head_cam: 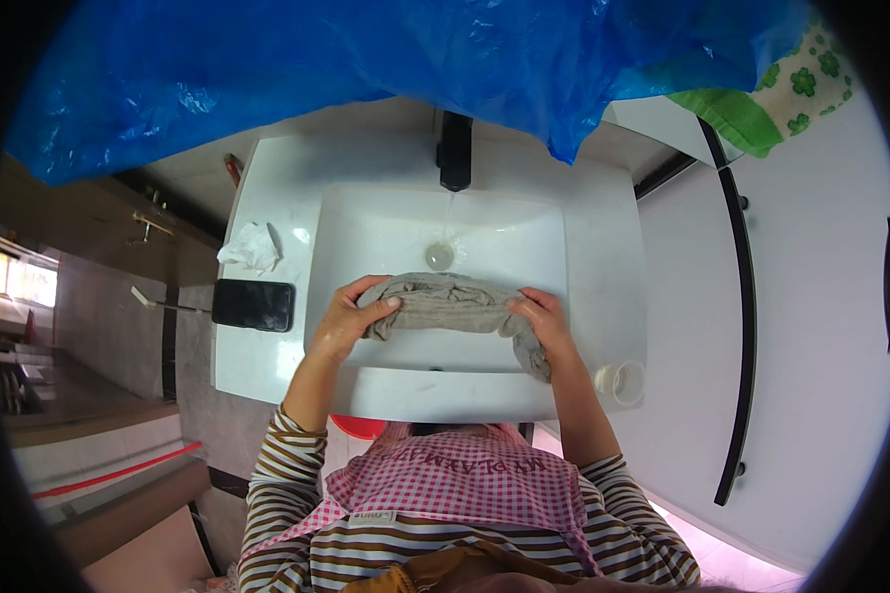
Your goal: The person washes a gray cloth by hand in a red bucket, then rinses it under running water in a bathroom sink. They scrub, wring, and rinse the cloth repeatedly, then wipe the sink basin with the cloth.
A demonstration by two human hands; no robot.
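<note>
A wet grey cloth (449,304), bunched lengthwise, stretches between my two hands over the front half of a white washbasin (445,352). My left hand (354,315) grips its left end, thumb on top. Near the other end, my right hand (541,319) is closed around the cloth, and a loose tail of it hangs down beside that wrist. From the black faucet (456,152) a thin stream of water (451,215) runs down to the round drain (439,256), beyond the cloth.
A black smartphone (254,305) and a crumpled white tissue (251,248) lie on the counter's left side. At its right front corner stands a small clear cup (623,382). Blue plastic sheeting (341,52) hangs across the top of view. A black-edged white panel (808,296) rises at right.
</note>
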